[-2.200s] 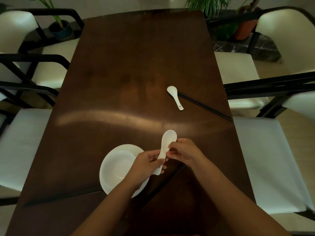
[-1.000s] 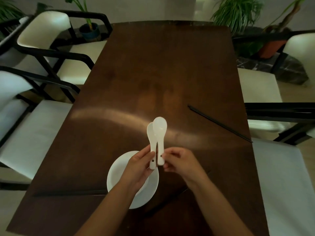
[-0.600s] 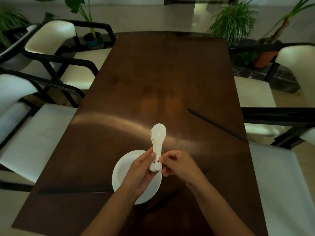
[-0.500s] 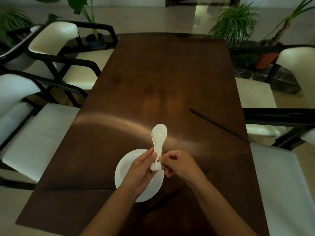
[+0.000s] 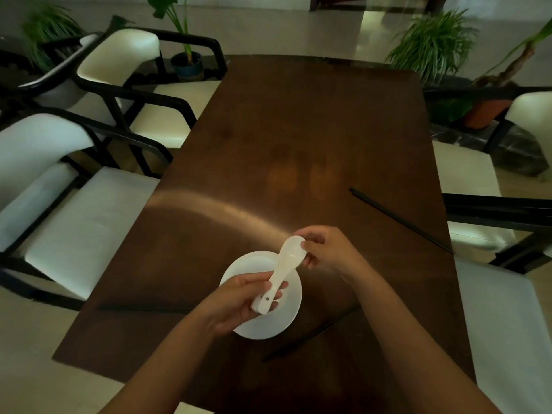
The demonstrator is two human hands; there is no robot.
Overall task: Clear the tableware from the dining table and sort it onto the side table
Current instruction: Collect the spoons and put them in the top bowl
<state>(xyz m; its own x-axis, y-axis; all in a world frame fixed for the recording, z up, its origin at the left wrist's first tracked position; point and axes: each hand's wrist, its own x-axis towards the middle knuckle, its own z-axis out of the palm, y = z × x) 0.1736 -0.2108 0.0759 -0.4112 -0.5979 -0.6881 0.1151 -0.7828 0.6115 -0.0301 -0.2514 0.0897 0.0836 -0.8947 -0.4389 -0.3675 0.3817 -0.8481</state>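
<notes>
On the dark wooden table (image 5: pixel 298 130), between white chairs (image 5: pixel 74 219), both the left hand (image 5: pixel 239 300) and the right hand (image 5: pixel 325 249) grip the white spoons (image 5: pixel 282 273) above the bowl (image 5: pixel 286 321).

No readable text, labels, brands, numbers or signs anywhere in view.
</notes>
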